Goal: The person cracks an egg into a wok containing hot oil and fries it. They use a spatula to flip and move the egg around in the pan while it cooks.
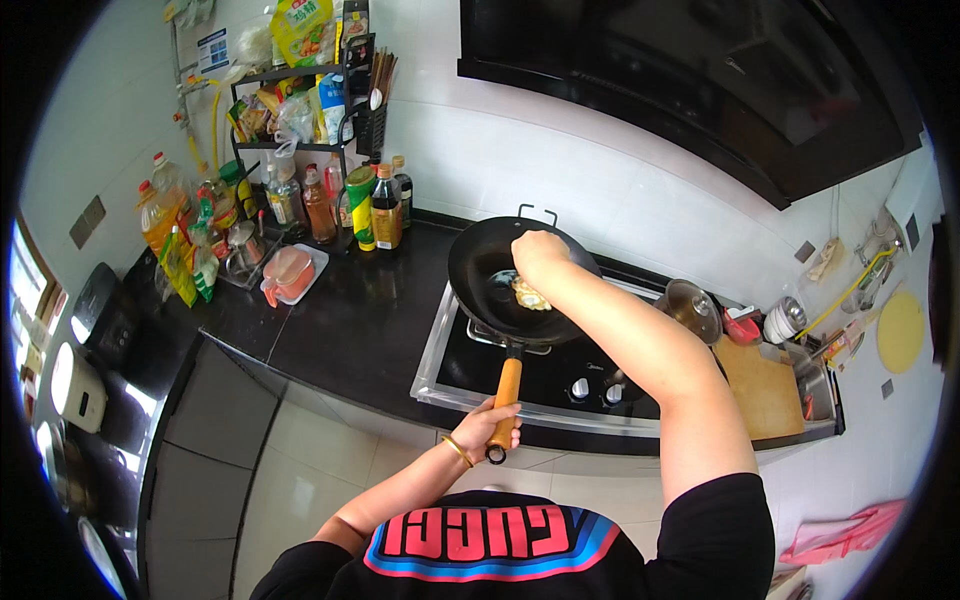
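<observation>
My left hand (486,429), with a gold bangle at its wrist, is wrapped around the wooden handle (506,390) of a black wok (476,300). The wok sits over the left side of a black glass gas hob (469,367). Inside it lies a fried egg (531,295), its white browned in places, with a shiny patch of oil beside it. Over the far part of the wok, my right hand (538,253) has its fingers curled downward. The back of that hand hides the fingertips, so whether they hold anything cannot be seen.
A black range hood (675,82) overhangs the hob. Bottles (386,206) and a loaded rack (289,146) stand back left, near a lidded seasoning box (289,274). To the right are a glass-lidded pot (688,309), a wooden cutting board (757,390) and a sink (817,382).
</observation>
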A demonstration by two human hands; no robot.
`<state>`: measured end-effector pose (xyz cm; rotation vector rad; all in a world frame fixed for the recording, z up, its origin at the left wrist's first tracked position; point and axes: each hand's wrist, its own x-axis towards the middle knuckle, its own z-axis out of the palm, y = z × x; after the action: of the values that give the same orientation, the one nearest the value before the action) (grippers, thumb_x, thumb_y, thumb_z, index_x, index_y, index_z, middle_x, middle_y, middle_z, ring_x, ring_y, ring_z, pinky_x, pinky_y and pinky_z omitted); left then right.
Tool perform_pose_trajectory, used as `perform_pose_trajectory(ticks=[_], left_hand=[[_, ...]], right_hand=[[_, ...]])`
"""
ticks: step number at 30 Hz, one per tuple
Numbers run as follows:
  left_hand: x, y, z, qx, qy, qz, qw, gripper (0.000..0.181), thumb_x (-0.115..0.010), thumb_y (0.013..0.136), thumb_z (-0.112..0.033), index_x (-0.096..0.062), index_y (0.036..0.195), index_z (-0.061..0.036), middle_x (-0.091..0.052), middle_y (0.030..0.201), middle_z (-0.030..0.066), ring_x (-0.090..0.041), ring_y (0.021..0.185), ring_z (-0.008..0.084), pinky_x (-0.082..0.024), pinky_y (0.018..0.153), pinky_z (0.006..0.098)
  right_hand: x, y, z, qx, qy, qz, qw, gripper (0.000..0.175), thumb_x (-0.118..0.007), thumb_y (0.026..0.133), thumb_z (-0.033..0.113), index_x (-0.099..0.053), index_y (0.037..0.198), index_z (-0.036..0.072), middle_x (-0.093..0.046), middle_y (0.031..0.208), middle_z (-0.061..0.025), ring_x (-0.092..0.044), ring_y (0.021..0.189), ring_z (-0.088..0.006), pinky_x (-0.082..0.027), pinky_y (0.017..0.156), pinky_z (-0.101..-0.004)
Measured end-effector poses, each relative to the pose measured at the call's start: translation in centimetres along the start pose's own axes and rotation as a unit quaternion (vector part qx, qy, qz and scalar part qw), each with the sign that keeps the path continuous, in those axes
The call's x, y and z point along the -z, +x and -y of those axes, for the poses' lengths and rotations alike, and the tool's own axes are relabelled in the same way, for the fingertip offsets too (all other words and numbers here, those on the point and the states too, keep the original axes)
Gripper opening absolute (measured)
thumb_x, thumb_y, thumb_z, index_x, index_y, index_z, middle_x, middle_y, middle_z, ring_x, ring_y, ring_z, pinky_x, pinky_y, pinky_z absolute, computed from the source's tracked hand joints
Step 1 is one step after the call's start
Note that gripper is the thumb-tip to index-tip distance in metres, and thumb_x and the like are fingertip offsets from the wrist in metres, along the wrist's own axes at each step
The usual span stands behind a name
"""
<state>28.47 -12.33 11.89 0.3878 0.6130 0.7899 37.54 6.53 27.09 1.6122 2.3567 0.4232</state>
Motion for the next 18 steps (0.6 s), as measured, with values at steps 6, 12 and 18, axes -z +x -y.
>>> perform_pose_trajectory(ticks=[6, 12, 18], left_hand=[[0.0, -0.2, -0.1, -0.001, 0.0, -0.002, 1.0, 0.019, -0.055, 0.08, -0.013, -0.041, 0.092, -0.0089, -0.048, 0.072, 0.0053, -0.05, 0.059, 0.0147, -0.044, 0.05, 0.0278], [-0.1, -0.3, -0.2, -0.001, 0.006, -0.005, 1.0, 0.019, -0.055, 0.08, -0.014, -0.041, 0.092, -0.0084, -0.048, 0.072, 0.0053, -0.05, 0.059, 0.0147, -0.044, 0.05, 0.0279], [-0.2, -0.5, -0.5, -0.002, 0.009, -0.004, 1.0, 0.02, -0.056, 0.08, -0.014, -0.041, 0.093, -0.0076, -0.048, 0.073, 0.0057, -0.05, 0.059, 0.015, -0.044, 0.05, 0.028]], right_hand=[[2.1, -0.8, 1.2, -0.018, 0.011, 0.011, 1.0, 0.018, -0.051, 0.075, 0.007, -0.064, 0.086, 0.004, -0.062, 0.092, -0.0112, -0.06, 0.087, -0.024, -0.05, 0.071, -0.0303], [0.5, -0.6, -0.2, -0.01, -0.003, -0.042, 0.999, 0.017, -0.049, 0.073, 0.008, -0.064, 0.078, 0.003, -0.063, 0.082, -0.0134, -0.061, 0.079, -0.0249, -0.05, 0.065, -0.0333], [-0.4, -1.4, -0.1, 0.032, -0.025, -0.037, 0.999, 0.014, -0.051, 0.072, 0.008, -0.065, 0.075, 0.005, -0.063, 0.08, -0.0118, -0.062, 0.077, -0.024, -0.051, 0.064, -0.032]])
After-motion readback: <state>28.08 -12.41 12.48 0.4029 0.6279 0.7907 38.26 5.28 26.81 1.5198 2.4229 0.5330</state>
